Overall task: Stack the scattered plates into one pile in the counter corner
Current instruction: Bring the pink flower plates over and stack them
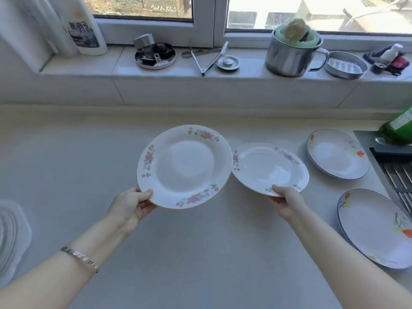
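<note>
White pink-flowered china plate sat pinched in the left hand, matching plate in the right hand (gathering step); nesting them seemed next.

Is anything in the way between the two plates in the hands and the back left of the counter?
Nothing visible is. The left hand grips the left plate, the right hand grips the right plate, and the counter towards the back left is bare. Both orange-flowered plates lie off to the right.
</note>
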A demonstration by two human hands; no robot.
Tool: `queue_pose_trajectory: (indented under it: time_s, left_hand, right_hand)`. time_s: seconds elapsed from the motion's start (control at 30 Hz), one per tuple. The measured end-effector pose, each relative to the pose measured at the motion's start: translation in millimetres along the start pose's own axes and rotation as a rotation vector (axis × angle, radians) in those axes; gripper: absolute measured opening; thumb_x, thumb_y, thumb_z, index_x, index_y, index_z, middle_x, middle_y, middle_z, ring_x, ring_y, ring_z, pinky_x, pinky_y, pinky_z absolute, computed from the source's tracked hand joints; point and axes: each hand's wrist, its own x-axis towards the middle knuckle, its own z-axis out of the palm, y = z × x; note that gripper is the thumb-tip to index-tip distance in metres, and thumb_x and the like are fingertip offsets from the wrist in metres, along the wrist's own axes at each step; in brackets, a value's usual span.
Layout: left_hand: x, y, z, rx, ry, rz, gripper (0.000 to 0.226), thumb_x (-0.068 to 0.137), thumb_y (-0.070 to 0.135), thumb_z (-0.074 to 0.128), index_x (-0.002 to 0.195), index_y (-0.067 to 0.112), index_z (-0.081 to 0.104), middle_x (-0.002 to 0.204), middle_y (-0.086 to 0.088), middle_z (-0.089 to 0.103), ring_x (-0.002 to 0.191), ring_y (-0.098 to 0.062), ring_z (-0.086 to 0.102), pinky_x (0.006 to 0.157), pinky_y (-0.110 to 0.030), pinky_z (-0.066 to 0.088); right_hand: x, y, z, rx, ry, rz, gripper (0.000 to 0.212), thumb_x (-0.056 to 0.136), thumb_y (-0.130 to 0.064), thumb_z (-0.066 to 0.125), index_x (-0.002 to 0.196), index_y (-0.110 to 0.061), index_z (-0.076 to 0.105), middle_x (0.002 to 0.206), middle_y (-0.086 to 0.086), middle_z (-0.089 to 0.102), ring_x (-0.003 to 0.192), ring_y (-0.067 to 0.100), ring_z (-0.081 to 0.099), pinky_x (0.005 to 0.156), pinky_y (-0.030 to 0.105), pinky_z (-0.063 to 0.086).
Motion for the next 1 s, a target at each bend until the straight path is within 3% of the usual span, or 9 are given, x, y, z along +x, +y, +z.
queue_pose_trajectory:
  time_s: [0.1,0.23,0.33,0.4,0.5,0.73,1.0]
  left_hand:
    - [-11,15,-33,-0.043,-0.001,0.046,0.021,0.092,-0.008,0.041,0.082,0.005,0.055,0.048,0.002,0.069,0.043,-0.006,0.066,0.041,-0.018,0.053]
    - [-31,40,-89,-0.077,0.035,0.178,0.021,0.091,-0.007,0.043,0.083,0.006,0.057,0.05,0.004,0.07,0.045,-0.005,0.067,0.043,-0.017,0.053]
    - [-51,65,-145,-0.08,0.064,0.256,0.021,0.091,-0.006,0.043,0.083,0.007,0.058,0.051,0.004,0.07,0.046,-0.004,0.067,0.043,-0.016,0.053]
    - [-65,82,-191,-0.058,0.094,0.287,0.022,0.091,-0.006,0.043,0.082,0.008,0.058,0.051,0.005,0.07,0.045,-0.004,0.066,0.043,-0.016,0.053]
    - [-86,102,-266,-0.018,0.161,0.318,0.021,0.09,-0.006,0.045,0.082,0.007,0.059,0.052,0.003,0.071,0.045,-0.006,0.066,0.044,-0.017,0.054]
    - [-120,108,-415,-0.035,0.297,0.251,0.023,0.089,-0.01,0.043,0.08,0.005,0.058,0.049,0.0,0.069,0.04,-0.009,0.065,0.039,-0.019,0.053]
    - [-110,98,-487,-0.004,0.358,0.15,0.02,0.087,-0.012,0.045,0.082,0.002,0.058,0.05,-0.002,0.07,0.043,-0.011,0.067,0.041,-0.021,0.054]
  right_hand:
    - [-31,20,25,0.017,-0.091,-0.011,0.024,0.086,0.015,0.043,0.086,-0.008,0.051,0.07,0.007,0.069,0.076,0.022,0.059,0.045,0.03,0.056]
    - [-73,51,80,-0.122,-0.235,-0.07,0.022,0.085,0.014,0.043,0.087,-0.006,0.053,0.08,0.009,0.061,0.063,0.019,0.064,0.046,0.027,0.057]
    - [-105,82,129,-0.224,-0.318,-0.102,0.021,0.084,0.012,0.047,0.089,-0.007,0.054,0.059,0.004,0.067,0.042,0.01,0.064,0.043,0.024,0.055]
    - [-126,105,159,-0.262,-0.376,-0.093,0.019,0.084,0.011,0.048,0.083,-0.007,0.054,0.046,-0.002,0.064,0.04,0.009,0.063,0.044,0.023,0.055]
    - [-152,141,200,-0.28,-0.436,-0.066,0.018,0.084,0.008,0.047,0.081,-0.008,0.053,0.044,-0.004,0.063,0.041,0.006,0.063,0.048,0.022,0.057]
    - [-184,220,268,-0.371,-0.508,-0.003,0.021,0.085,0.006,0.045,0.083,-0.011,0.056,0.05,-0.004,0.068,0.044,0.007,0.065,0.046,0.02,0.056]
    - [-200,263,300,-0.415,-0.5,-0.003,0.02,0.083,0.006,0.048,0.087,-0.011,0.057,0.054,-0.002,0.07,0.048,0.009,0.067,0.047,0.022,0.057]
